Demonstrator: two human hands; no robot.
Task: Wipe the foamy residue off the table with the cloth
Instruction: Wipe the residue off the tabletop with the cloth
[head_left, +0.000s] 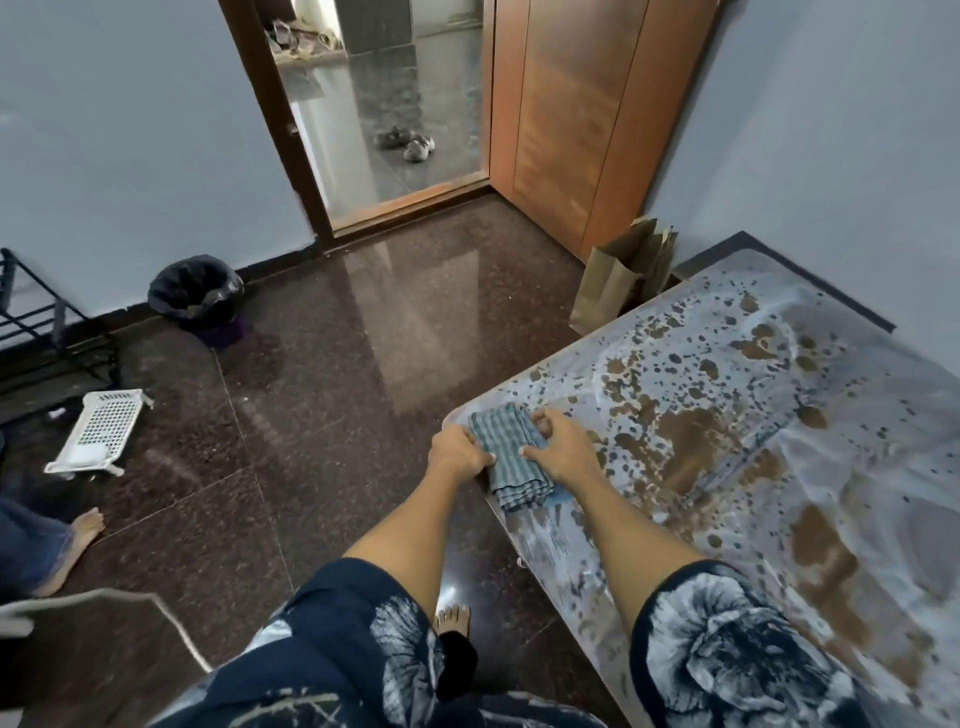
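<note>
A folded blue-grey striped cloth (511, 457) lies on the near left corner of the table (852, 322). My left hand (457, 451) grips the cloth's left edge at the table's rim. My right hand (563, 451) holds its right side, fingers curled over the top edge. Whitish foamy residue (831, 447) covers most of the brown tabletop in smears, with brown patches showing through. A wiped streaky strip runs along the near edge by my right forearm.
A brown paper bag (621, 275) stands against the table's far left end. On the dark floor are a black-lined bin (195, 291), a white plastic basket (101, 431) and a black rack (36, 322). Another person's bare foot (78, 540) shows at left. The doorway (384, 104) is open.
</note>
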